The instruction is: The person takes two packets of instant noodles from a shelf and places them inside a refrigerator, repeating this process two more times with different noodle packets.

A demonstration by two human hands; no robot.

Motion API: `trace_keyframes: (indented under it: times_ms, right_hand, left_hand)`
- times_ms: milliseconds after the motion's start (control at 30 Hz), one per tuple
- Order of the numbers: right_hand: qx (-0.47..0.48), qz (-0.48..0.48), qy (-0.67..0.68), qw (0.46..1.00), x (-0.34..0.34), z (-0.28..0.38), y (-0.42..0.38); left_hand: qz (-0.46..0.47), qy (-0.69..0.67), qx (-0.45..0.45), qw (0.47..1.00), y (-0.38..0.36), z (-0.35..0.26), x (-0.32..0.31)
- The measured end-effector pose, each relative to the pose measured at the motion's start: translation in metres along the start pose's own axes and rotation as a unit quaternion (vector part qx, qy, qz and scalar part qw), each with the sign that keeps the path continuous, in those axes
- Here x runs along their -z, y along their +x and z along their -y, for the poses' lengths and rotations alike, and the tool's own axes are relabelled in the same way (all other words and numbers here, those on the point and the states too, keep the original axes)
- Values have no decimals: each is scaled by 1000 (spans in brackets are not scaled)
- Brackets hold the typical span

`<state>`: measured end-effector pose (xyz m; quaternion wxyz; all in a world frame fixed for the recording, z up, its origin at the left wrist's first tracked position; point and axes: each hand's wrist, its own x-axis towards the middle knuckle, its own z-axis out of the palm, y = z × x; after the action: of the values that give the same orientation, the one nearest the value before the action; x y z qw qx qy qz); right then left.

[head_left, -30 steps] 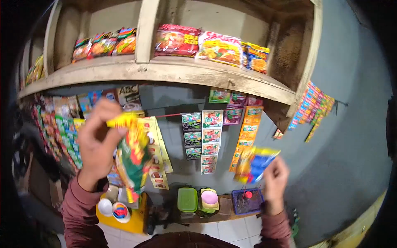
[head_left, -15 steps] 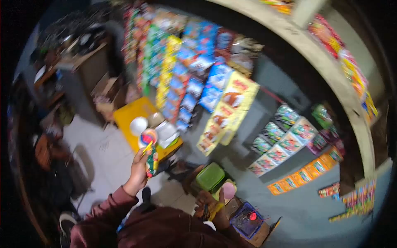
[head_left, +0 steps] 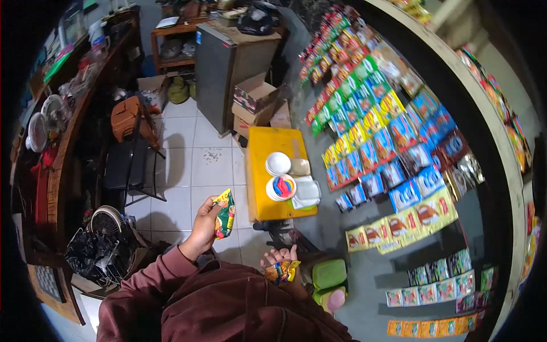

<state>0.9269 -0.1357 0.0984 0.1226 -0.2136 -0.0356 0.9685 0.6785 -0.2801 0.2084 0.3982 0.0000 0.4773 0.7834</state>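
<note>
My left hand [head_left: 201, 229] is raised in front of me, its thumb and fingers pinching a green and yellow snack packet [head_left: 225, 215] that stands roughly upright. Close to my body on the right, my right hand [head_left: 278, 256] is turned palm up, with a yellow and dark snack packet [head_left: 283, 272] held across the palm; some fingertips show beyond it. Ahead of both hands stands a yellow table [head_left: 259, 196]. On it are a white bowl [head_left: 278, 163], a white tub with red and blue contents [head_left: 281, 188] and a clear-lidded container [head_left: 307, 190].
Strips of sachets [head_left: 373, 128] hang along the grey wall to the right. A green container [head_left: 329, 275] and a pink cup [head_left: 335, 300] sit low at right. On the left are a black chair [head_left: 122, 165] and a fan [head_left: 107, 221]. Farther back stands a grey fridge [head_left: 213, 77] beside cardboard boxes [head_left: 250, 97].
My view has swung left, bringing in more of the room's left side. Both hands still hold their packets; the right hand now shows its palm side up, nearer the left hand.
</note>
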Motion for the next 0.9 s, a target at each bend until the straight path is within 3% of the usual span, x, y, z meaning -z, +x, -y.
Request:
trace_keyframes:
  times_ms: [67, 133, 200, 267, 333, 367, 467, 533, 600, 633, 667, 767, 867, 900]
  right_hand:
    - [-64, 69, 0, 996, -20, -6, 29]
    - [-79, 17, -41, 996, -57, -17, 52]
    - [-47, -129, -153, 979, -95, -32, 73]
    - [-55, -156, -148, 975, -112, -42, 95]
    - [-105, 125, -85, 983, -98, -49, 122]
    - [-106, 69, -110, 986, -101, -53, 129]
    - [-115, 110, -55, 986, -95, -54, 170]
    - [-107, 80, -30, 991, -135, -55, 177]
    - [-110, -100, -40, 988, -167, -52, 184]
    - [-113, -192, -110, 969, -186, -49, 185]
    - [-118, -195, -115, 967, -179, -43, 194]
    - [-208, -25, -96, 973, -140, -19, 226]
    - [-226, -9, -76, 971, -154, -4, 261]
    - [-217, 21, -125, 968, -158, 2, 271]
  left_hand:
    - [-21, -6, -12, 1000, 9, -16, 11]
    - [-22, -7, -26, 999, 18, -32, 26]
    - [-13, -5, -40, 999, 30, -52, 41]
    - [-22, -10, -47, 999, 43, -71, 57]
    - [-30, -19, -59, 998, 59, -84, 76]
    - [-40, -11, -59, 997, 66, -91, 84]
    - [-48, -24, -62, 997, 84, -107, 99]
    - [-50, -27, -60, 997, 99, -111, 107]
    - [-52, -34, -57, 996, 113, -111, 109]
    - [-51, -37, -55, 996, 119, -112, 106]
    - [-52, -42, -55, 996, 125, -112, 103]
    - [-72, -45, -47, 995, 146, -112, 89]
    - [-95, -52, -51, 993, 171, -108, 78]
    - [-91, -51, -48, 993, 177, -111, 73]
